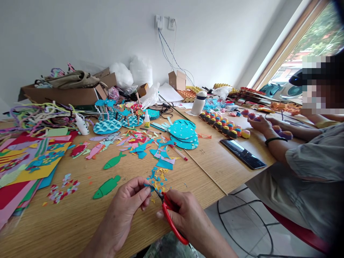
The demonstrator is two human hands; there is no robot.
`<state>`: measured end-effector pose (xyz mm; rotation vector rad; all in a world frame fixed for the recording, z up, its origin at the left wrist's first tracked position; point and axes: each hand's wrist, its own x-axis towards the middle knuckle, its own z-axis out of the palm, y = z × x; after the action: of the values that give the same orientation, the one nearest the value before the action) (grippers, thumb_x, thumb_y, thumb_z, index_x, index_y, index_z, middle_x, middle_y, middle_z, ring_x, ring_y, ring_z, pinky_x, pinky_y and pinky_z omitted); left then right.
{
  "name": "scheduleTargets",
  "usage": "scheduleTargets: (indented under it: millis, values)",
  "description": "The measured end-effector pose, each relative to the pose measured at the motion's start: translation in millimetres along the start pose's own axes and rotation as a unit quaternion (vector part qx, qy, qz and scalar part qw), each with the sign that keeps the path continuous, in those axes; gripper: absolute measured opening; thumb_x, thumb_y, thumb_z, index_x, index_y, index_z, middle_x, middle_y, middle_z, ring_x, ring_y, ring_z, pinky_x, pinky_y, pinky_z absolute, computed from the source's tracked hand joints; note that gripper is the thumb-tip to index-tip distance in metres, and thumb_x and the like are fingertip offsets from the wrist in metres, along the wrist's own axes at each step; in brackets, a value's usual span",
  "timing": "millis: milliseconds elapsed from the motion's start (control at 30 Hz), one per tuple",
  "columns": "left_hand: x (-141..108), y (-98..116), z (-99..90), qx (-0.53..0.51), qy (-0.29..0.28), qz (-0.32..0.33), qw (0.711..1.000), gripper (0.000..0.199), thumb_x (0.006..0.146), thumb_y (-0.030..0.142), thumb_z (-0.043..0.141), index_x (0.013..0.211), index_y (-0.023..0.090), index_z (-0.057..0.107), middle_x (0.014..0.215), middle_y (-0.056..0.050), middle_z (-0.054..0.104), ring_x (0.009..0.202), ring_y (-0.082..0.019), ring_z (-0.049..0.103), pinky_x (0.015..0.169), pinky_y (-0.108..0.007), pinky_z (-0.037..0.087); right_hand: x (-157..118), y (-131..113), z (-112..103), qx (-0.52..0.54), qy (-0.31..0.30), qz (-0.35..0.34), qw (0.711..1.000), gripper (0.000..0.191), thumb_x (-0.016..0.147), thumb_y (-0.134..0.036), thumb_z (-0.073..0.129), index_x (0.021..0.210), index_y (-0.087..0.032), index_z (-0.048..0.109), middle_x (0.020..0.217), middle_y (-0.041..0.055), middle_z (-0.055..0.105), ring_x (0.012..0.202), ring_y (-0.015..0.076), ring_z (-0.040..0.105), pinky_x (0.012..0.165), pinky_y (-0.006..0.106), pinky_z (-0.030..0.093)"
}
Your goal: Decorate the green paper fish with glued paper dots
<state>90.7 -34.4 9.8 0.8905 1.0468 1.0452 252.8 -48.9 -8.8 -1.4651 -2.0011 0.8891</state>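
Red-handled scissors [172, 222] are gripped in my right hand [185, 211], with the blades pointing up and left. Their tips meet a small blue paper piece [147, 185] pinched between the thumb and fingers of my left hand [131, 199]; most of that piece is hidden. Beyond my hands lie tiny blue and yellow paper clippings [158, 178]. Left of my left hand rests a green paper fish [106, 186], with another green fish [114, 161] behind it. A pile of small red, white and lilac bits [64, 188] lies farther left.
Coloured paper sheets [34, 161] cover the table's left side. Blue paper discs [184, 134], a glue bottle [81, 124], a wooden stick [205, 172] and a phone [242, 154] lie around. On the right, a co-worker [309, 154] handles painted egg-carton pieces [251, 115].
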Motion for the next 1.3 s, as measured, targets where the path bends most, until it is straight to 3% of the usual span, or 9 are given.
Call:
scheduleTargets:
  millis: [333,500,867,1100,1300]
  values:
    - [1,-2,-2.8,0.024,0.015,0.017,0.999,0.014,0.064,0.028,0.067,0.066,0.017,0.059,0.053,0.004,0.051,0.050,-0.008,0.042,0.049,-0.018,0.036,-2,0,0,-0.013,-0.002,0.011,1.000,0.038,0.072,-0.046,0.055,0.055,-0.019,0.034,0.047,-0.0073,0.030,0.044,0.0061,0.024,0.041,0.019,0.017]
    - [-1,-1,-0.8,0.049,-0.006,0.021,0.999,0.016,0.070,0.032,0.061,0.071,0.017,0.057,0.058,0.001,0.059,0.054,-0.011,0.050,0.050,-0.021,0.039,-1,3,1,-0.008,-0.003,0.008,1.000,0.038,0.073,-0.047,0.053,0.055,-0.019,0.035,0.048,-0.0072,0.030,0.045,0.0060,0.025,0.042,0.019,0.018]
    - [1,-1,3.4,0.030,0.023,0.011,0.999,0.016,0.065,0.029,0.065,0.066,0.017,0.056,0.056,0.003,0.056,0.050,-0.009,0.046,0.048,-0.020,0.036,-3,4,2,0.003,-0.010,0.020,1.000,0.036,0.073,-0.044,0.055,0.054,-0.018,0.038,0.049,-0.0071,0.030,0.046,0.0059,0.026,0.042,0.019,0.019]
    - [-1,-5,0.4,-0.016,-0.001,-0.014,1.000,0.015,0.067,0.029,0.066,0.071,0.017,0.058,0.059,0.003,0.056,0.052,-0.008,0.046,0.049,-0.018,0.036,-4,-5,-2,-0.014,-0.023,0.034,0.999,0.029,0.075,-0.041,0.054,0.061,-0.018,0.042,0.053,-0.0059,0.042,0.048,0.0064,0.033,0.044,0.018,0.022]
    - [-3,-4,3.5,-0.024,-0.020,-0.032,0.999,0.016,0.068,0.030,0.066,0.070,0.017,0.059,0.057,0.003,0.055,0.051,-0.007,0.045,0.050,-0.018,0.036,-4,-9,-3,-0.012,-0.017,0.021,1.000,0.027,0.075,-0.038,0.054,0.062,-0.018,0.041,0.054,-0.0060,0.042,0.048,0.0065,0.033,0.045,0.018,0.023]
